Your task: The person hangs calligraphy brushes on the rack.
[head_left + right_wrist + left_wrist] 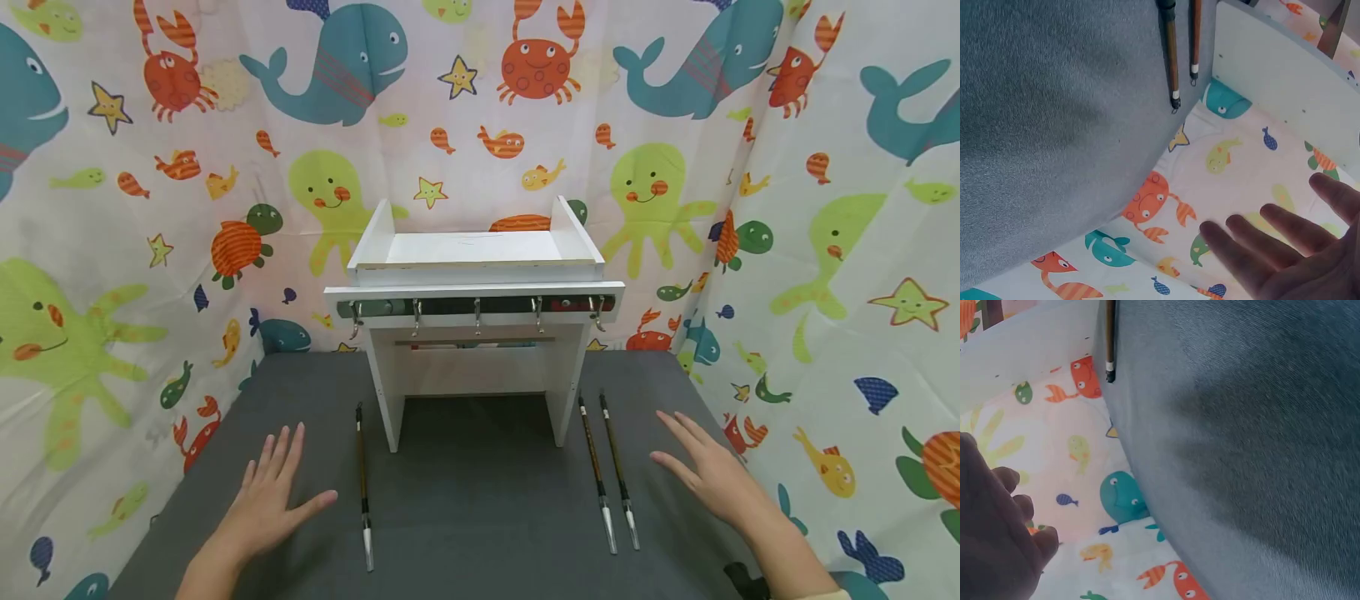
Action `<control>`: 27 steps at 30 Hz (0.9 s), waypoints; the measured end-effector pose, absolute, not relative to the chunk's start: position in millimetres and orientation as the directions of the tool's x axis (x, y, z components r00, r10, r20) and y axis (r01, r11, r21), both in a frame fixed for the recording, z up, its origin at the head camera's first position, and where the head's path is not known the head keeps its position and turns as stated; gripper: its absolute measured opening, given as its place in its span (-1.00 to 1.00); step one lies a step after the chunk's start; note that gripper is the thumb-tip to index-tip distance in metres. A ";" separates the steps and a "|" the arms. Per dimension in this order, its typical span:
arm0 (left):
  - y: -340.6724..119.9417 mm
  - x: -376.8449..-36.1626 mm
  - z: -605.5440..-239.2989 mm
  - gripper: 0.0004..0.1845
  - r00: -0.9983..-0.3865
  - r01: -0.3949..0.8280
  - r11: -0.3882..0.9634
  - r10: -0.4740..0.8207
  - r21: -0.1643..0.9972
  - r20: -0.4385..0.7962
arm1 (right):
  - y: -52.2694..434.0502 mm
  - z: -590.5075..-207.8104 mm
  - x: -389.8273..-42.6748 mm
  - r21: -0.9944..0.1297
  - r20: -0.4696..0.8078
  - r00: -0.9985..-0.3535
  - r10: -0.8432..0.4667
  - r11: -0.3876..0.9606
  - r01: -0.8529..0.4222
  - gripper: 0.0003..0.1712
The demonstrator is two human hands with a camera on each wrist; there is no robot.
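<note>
In the head view my left hand (262, 504) hovers over the grey table with fingers spread, holding nothing. Just right of it lies a calligraphy brush (363, 483), its white tip toward me under a clear cap. My right hand (708, 471) is likewise empty, fingers extended, at the table's right side. Two more brushes lie side by side to its left, one brush (597, 471) nearer the stand and the other brush (618, 467) nearer my hand. Small hanging loops show on these two brush ends in the right wrist view. Between the hands, farther back, stands a white rack (476, 371) with several metal hooks (477, 315).
The rack's upper shelf (472, 247) has raised side walls, and a dark strip behind the hooks crosses its front. A curtain (465, 125) printed with sea animals surrounds the grey table (480, 517) at the back and sides. A small black object (746, 581) sits by my right forearm.
</note>
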State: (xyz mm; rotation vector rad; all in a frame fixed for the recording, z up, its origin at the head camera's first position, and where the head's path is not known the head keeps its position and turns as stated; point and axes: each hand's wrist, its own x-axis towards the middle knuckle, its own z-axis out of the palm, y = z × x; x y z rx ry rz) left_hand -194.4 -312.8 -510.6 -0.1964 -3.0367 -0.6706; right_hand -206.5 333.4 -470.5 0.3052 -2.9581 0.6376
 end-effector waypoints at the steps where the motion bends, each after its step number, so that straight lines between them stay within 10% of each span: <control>1: -312.3 -195.6 -510.4 0.23 -0.991 0.133 0.892 0.120 0.431 0.057 | 333.2 -471.1 -207.0 -0.392 0.150 -0.974 -0.171 0.894 -0.217 -0.14; 27: -284.8 -238.4 -504.8 -0.12 -0.977 0.174 0.544 0.197 0.821 0.077 | 326.6 -496.4 -224.5 -0.542 0.303 -0.949 -0.084 0.804 -0.245 -0.31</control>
